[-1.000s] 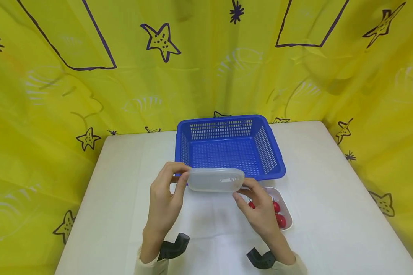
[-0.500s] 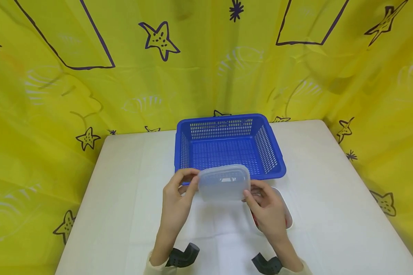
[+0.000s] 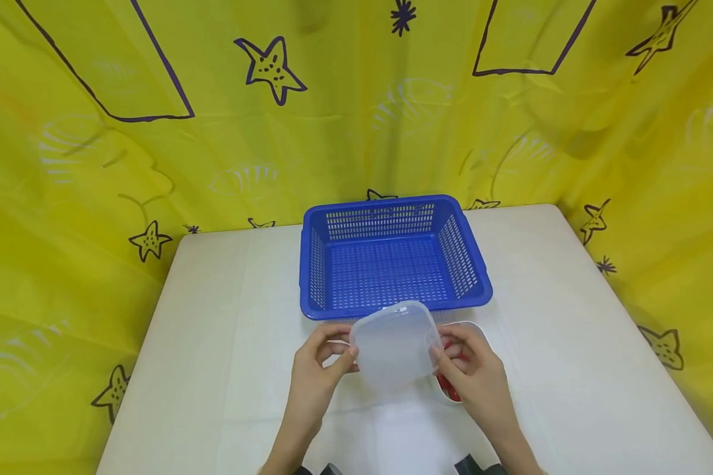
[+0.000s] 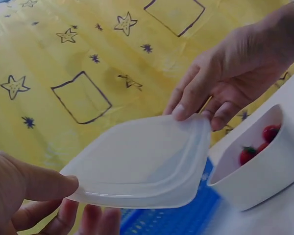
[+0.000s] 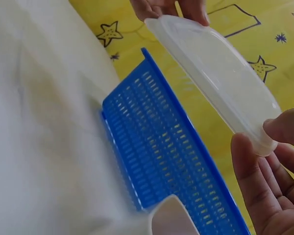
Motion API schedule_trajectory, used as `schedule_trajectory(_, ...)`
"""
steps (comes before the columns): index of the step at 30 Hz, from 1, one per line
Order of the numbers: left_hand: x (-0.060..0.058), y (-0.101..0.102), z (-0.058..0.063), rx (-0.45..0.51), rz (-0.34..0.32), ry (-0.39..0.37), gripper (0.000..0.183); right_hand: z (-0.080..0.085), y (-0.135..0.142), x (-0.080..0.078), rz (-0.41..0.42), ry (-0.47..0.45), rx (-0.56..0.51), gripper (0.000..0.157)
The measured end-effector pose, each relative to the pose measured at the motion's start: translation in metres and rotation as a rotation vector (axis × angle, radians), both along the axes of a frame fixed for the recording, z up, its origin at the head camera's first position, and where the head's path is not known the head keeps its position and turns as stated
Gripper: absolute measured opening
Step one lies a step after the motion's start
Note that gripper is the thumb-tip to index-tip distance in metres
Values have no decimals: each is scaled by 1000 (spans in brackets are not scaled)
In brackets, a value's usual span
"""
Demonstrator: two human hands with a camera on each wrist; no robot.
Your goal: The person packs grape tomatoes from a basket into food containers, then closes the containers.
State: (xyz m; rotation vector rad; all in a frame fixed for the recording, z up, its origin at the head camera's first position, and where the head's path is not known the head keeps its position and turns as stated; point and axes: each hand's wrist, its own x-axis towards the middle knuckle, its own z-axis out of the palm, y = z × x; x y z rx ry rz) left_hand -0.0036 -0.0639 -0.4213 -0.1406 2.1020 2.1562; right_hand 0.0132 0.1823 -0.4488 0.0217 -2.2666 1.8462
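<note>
A translucent plastic lid (image 3: pixel 395 346) is held between both hands above the table, tilted in the head view. My left hand (image 3: pixel 316 376) pinches its left edge, thumb on the upper face and fingers beneath, as the left wrist view shows. At the opposite edge my right hand (image 3: pixel 478 376) pinches it between thumb and fingers. Just below and behind the right hand stands a white container (image 4: pixel 264 161) with several red fruits, one with a green stem that looks like a cherry tomato (image 4: pixel 247 155). The right hand hides much of this container in the head view.
A blue perforated plastic basket (image 3: pixel 386 270) stands behind the hands, with nothing visible inside it. The white-covered table (image 3: pixel 226 356) spreads out on both sides. A yellow patterned curtain (image 3: pixel 344 138) encloses the back and sides.
Both hands have brought the lid lower and slightly right, closer to me. The lid has tilted, so its broad face shows instead of its side. Basket and container stay in place.
</note>
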Motion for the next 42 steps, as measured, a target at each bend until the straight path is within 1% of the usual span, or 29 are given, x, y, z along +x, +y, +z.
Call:
schedule_trajectory(5, 8, 10, -11, 49, 4, -58, 34, -2, 9, 10, -20, -63, 62, 37)
schedule_trajectory(12, 11, 31, -26, 117, 7, -113, 33, -5, 21, 21, -85, -84, 103, 33)
schedule_trajectory(14, 11, 38, -31, 136, -1, -126, 33, -7, 25, 24, -114, -87, 143, 32)
schedule_trajectory(17, 9, 49, -38, 160, -15, -141, 32, -10, 32, 26, -180, -101, 230, 32)
schedule_trajectory(20, 6, 59, -45, 181, -27, -136, 32, -12, 38, 28, -242, -109, 301, 31)
schedule_trajectory(23, 3, 69, -50, 189, -34, -132, 31, -13, 43, 28, -288, -87, 327, 30)
schedule_trajectory(25, 0, 75, -54, 192, -42, -121, 31, -13, 45, 28, -321, -91, 347, 30)
schedule_trajectory(27, -2, 81, -58, 185, -48, -111, 29, -13, 48, 28, -351, -110, 359, 29)
schedule_trajectory(30, -6, 88, -63, 169, -58, -90, 28, -14, 51, 28, -394, -162, 371, 29)
schedule_trajectory(34, -9, 95, -68, 152, -63, -74, 26, -16, 54, 28, -415, -218, 405, 31)
schedule_trajectory(37, -11, 98, -71, 145, -58, -68, 25, -18, 57, 28, -406, -248, 429, 32)
schedule_trajectory(42, -14, 102, -75, 129, -54, -60, 26, -20, 59, 27, -412, -293, 415, 32)
